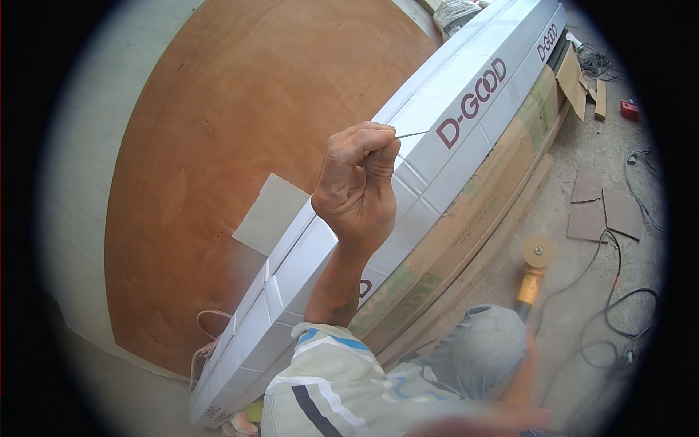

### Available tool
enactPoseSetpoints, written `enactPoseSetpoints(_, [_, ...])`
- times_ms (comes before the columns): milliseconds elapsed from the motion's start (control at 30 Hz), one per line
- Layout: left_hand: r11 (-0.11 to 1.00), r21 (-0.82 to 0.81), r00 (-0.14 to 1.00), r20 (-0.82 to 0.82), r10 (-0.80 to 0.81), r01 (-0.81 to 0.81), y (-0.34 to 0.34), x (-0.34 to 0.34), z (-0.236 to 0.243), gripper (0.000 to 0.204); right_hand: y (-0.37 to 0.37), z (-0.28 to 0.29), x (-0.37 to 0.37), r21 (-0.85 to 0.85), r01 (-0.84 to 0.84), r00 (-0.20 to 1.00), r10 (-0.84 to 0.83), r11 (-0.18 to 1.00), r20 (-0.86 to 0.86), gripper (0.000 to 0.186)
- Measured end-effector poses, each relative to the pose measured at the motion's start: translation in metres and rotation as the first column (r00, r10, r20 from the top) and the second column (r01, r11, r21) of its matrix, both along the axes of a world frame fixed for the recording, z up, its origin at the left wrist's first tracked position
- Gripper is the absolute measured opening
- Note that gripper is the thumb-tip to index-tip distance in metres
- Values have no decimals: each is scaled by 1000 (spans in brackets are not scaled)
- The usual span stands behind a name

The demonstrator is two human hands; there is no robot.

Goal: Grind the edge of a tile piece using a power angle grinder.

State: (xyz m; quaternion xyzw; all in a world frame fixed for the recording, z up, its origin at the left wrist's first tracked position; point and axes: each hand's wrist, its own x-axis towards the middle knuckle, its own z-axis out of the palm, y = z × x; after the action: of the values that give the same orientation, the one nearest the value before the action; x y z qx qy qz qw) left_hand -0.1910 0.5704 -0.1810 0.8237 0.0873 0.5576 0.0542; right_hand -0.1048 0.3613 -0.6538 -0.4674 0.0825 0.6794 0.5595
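Observation:
My left hand [357,182] is raised in the middle, thumb and forefinger pinched on a thin dark wire-like piece [413,134] that points right. Beneath it lies a long white carton [422,171], running from lower left to upper right. At the lower right my right hand [526,360] is blurred beside my knee [484,349], its fingers not clear. Just beyond it is a yellow angle grinder [531,284] with a tan disc [539,251]. The knee hides the grinder's rear end, so whether the hand touches it cannot be told.
Left of the carton lies a large brown board [240,131] with a pale square sheet [271,213]. A long brown carton [466,211] flanks the white one. Cut tile pieces [603,207], a black cable [611,309], a red object [629,109] and cardboard scraps [571,84] lie right.

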Motion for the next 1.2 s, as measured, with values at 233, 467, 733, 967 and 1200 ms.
enactPoseSetpoints(233, [997,-81,1000,20,21,-19,-1,-3,2,12,-2,16,0,14,9,1000,-8,1000,-25,42])
enactPoseSetpoints(467, [862,254,650,-573,500,-439,66,-27,45,9,-3,38,9,-52,-14,999,12,999,-53,42])
enactPoseSetpoints(733, [789,235,304,-831,467,-568,139,-44,20,8,-2,42,6,-44,-2,997,-1,999,-72,44])
enactPoseSetpoints(967, [766,83,344,-859,379,-637,133,-40,8,19,-11,37,6,-58,-12,998,9,998,-63,45])
enactPoseSetpoints(1200, [882,-217,730,-659,184,-419,20,-32,-32,33,-3,11,19,80,-107,994,106,991,21,42])
